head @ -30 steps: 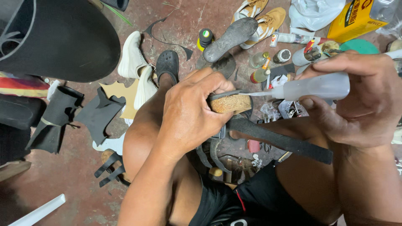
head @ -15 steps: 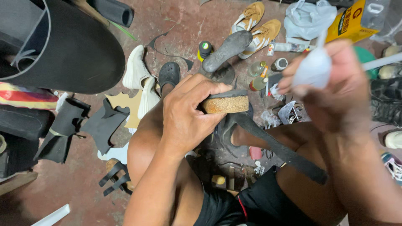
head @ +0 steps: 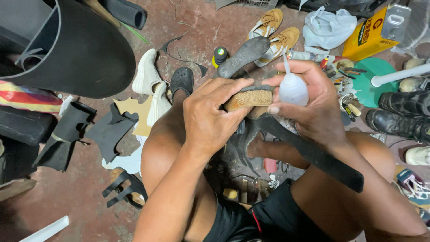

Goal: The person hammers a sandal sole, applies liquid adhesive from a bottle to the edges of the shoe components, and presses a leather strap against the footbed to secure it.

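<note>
The right hand (head: 313,107), which a moment ago was lifted off to the right, has come back in, gripping a small white squeeze bottle (head: 293,89) nozzle-up beside the cork sole (head: 248,98) clamped in the left hand (head: 210,116) above the knees; shoes (head: 271,27) and black rubber scraps (head: 107,132) litter the floor (head: 67,197) beyond.

We find the cork-soled sandal (head: 249,98) between our left hand (head: 210,117) and our right hand (head: 313,105), the small squeeze bottle (head: 293,88) just right of it. A long dark strap (head: 313,154) runs near and rightward beneath them. Far left sits a big roll of black rubber sheet (head: 76,49); far right, black leather boots (head: 401,118).
</note>
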